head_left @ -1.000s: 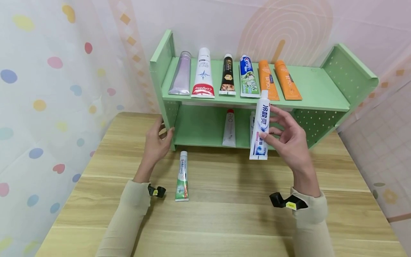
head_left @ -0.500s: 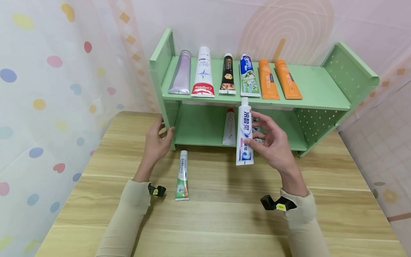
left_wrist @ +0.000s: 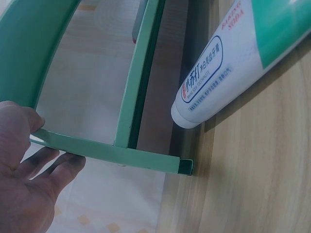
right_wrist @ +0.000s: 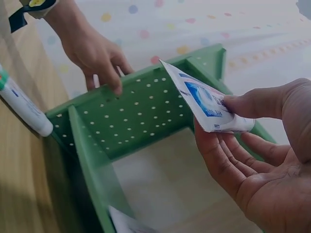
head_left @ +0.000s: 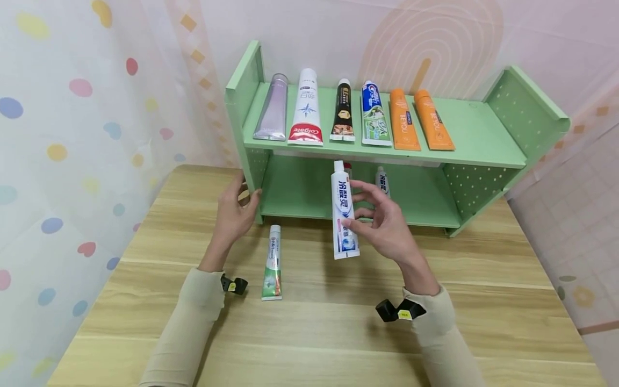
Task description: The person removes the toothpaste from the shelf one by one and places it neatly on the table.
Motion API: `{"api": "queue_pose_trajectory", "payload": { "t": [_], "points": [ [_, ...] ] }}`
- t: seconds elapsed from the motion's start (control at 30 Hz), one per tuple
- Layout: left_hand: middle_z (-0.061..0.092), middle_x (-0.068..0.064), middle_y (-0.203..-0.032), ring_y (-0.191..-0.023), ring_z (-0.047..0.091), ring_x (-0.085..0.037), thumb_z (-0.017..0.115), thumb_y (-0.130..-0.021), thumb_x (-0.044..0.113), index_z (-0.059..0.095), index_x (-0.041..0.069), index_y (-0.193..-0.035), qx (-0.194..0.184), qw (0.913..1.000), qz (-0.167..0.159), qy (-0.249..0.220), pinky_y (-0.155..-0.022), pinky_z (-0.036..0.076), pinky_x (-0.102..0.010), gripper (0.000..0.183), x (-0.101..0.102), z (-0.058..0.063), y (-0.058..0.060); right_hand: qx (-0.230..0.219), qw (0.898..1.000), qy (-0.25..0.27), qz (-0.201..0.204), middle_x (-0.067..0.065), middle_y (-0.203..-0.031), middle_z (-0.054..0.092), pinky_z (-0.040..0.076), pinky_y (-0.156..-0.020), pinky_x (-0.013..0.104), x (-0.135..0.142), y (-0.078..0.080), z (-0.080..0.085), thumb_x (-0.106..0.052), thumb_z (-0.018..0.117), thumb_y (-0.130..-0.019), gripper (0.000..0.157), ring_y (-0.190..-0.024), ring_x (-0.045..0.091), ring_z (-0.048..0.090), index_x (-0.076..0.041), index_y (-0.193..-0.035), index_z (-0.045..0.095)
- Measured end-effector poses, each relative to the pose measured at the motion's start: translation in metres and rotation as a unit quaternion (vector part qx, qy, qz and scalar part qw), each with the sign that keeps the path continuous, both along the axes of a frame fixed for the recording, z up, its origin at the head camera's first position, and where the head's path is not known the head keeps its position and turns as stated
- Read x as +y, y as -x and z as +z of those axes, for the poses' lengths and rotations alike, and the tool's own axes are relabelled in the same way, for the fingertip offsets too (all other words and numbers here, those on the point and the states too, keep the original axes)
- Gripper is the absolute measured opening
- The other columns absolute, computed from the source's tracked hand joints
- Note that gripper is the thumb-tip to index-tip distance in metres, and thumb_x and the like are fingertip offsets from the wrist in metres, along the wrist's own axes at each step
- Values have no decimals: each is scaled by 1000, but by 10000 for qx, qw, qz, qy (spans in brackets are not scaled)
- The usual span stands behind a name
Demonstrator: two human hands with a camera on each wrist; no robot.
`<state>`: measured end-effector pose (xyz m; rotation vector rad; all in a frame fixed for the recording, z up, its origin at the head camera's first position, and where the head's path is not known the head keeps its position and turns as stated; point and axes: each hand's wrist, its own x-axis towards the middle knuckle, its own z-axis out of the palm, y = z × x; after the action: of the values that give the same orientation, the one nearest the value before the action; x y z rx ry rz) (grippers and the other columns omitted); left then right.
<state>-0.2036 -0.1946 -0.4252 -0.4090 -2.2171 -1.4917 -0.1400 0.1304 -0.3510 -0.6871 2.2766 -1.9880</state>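
Observation:
My right hand (head_left: 389, 228) pinches a white toothpaste tube (head_left: 341, 201) with blue lettering between thumb and fingers, cap end up. The tube is in front of the lower level of a green shelf (head_left: 498, 134) and overlaps it in the head view. In the right wrist view its flat crimped end (right_wrist: 187, 99) points away from the palm. My left hand (head_left: 233, 215) grips the shelf's left side panel (left_wrist: 107, 151), thumb on one side and fingers on the other. On the table near that hand lies a white and green toothpaste tube (head_left: 273, 263).
Along the top level lie a silver-purple tube (head_left: 273, 110), a Colgate tube (head_left: 306, 107), a black tube (head_left: 343, 110), a blue-green tube (head_left: 374, 115) and two orange tubes (head_left: 405, 121). On the lower level, a white tube (head_left: 382, 180) shows behind the right hand, and a red-capped tube is mostly hidden.
My right hand has carried the white toothpaste tube leftward and slightly down, from the lower level's right part to in front of the red-capped tube. The left hand has stayed on the side panel.

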Motion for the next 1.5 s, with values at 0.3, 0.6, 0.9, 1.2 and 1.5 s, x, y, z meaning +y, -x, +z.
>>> {"api": "queue_pose_trajectory", "payload": {
  "t": [0.3, 0.6, 0.9, 1.2, 1.5],
  "points": [
    [57, -29, -140, -122, 63, -48, 60, -98, -2, 45, 1, -151, -8, 10000, -67, 30, -96, 61, -43, 56, -3, -3, 2, -431, 9990, -47, 54, 20, -127, 58, 68, -73, 27, -15, 3, -15, 9, 72, -88, 71, -88, 15, 69, -10, -151, 46],
    [55, -40, -134, -119, 60, -58, 55, -97, -8, 44, -10, -147, -4, 10000, -30, 30, -96, 60, -49, 51, 7, 20, -15, -741, 9970, -217, 75, 20, -126, 61, 66, -77, 28, -25, 9, -30, 8, 72, -88, 70, -90, 23, 70, -13, -150, 48],
    [57, -32, -138, -121, 63, -50, 59, -98, -4, 45, -2, -150, 17, 10000, -17, 35, -95, 61, -45, 54, -1, 2, -1, -1084, 9931, -398, 180, 22, -123, 64, 64, -77, 27, -37, 8, -42, 9, 73, -86, 73, -85, 19, 69, -12, -151, 46],
    [58, -29, -140, -122, 64, -48, 60, -98, 0, 45, 1, -151, 19, 10000, -65, 61, -94, 62, -40, 56, -4, -4, 3, -1687, 9837, -547, 310, 22, -125, 61, 67, -79, 33, -47, 9, -56, 9, 72, -85, 75, -90, 21, 72, -12, -152, 44],
    [56, -35, -136, -120, 63, -52, 59, -98, -6, 45, -4, -149, -20, 10000, 7, 79, -94, 61, -48, 53, 3, 7, -5, -1930, 9772, -767, 433, 21, -124, 59, 69, -72, 35, -54, 8, -68, 8, 74, -84, 77, -86, 21, 71, -11, -152, 42]
  ]
}}
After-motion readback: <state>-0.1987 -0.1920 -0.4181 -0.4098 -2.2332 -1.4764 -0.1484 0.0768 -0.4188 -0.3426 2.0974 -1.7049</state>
